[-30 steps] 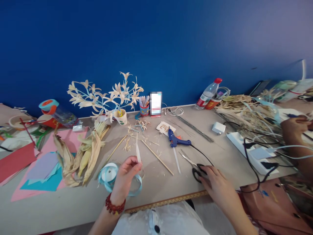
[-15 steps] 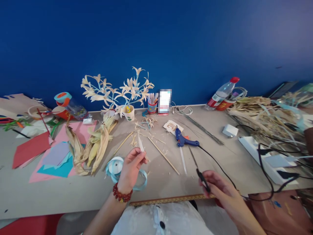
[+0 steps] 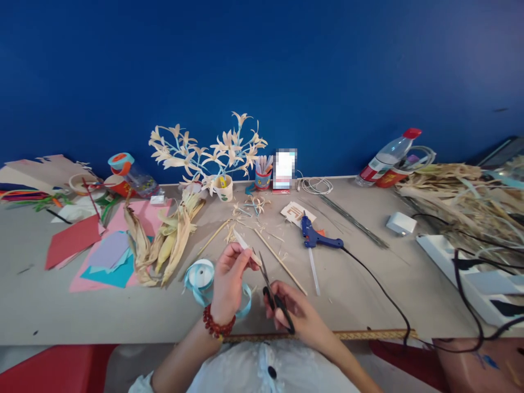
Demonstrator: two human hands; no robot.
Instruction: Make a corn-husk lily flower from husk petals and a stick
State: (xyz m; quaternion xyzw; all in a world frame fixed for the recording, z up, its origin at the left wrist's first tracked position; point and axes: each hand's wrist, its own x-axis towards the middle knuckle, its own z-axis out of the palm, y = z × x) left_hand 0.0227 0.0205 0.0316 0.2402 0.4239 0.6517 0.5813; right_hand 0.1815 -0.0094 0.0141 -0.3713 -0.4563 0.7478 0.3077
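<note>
My left hand [image 3: 230, 278] pinches a pale, pointed strip of corn husk [image 3: 240, 239] between thumb and fingers. In my right hand [image 3: 291, 307] are black-handled scissors [image 3: 267, 284], their blades parted and the tips beside the husk's lower end at my left fingertips. Whether the blades touch the husk I cannot tell. A roll of light blue ribbon [image 3: 200, 274] lies by my left wrist. Beyond the hands are thin sticks [image 3: 282, 263] and small husk scraps [image 3: 231, 233]. To the right rests a blue glue gun [image 3: 317, 236] with a clear glue stick in it.
Husk flowers [image 3: 227, 143] stand in a paper cup [image 3: 223, 190] near the blue wall. Corn husks [image 3: 174, 240] and coloured paper [image 3: 73, 240] lie left. A bottle [image 3: 387, 157], wires [image 3: 354, 221], a power strip [image 3: 454, 281] and black cords are on the right.
My right hand has brought the scissors left to the husk strip, and their blades are now spread. My left hand still holds the strip. The view has shifted slightly.
</note>
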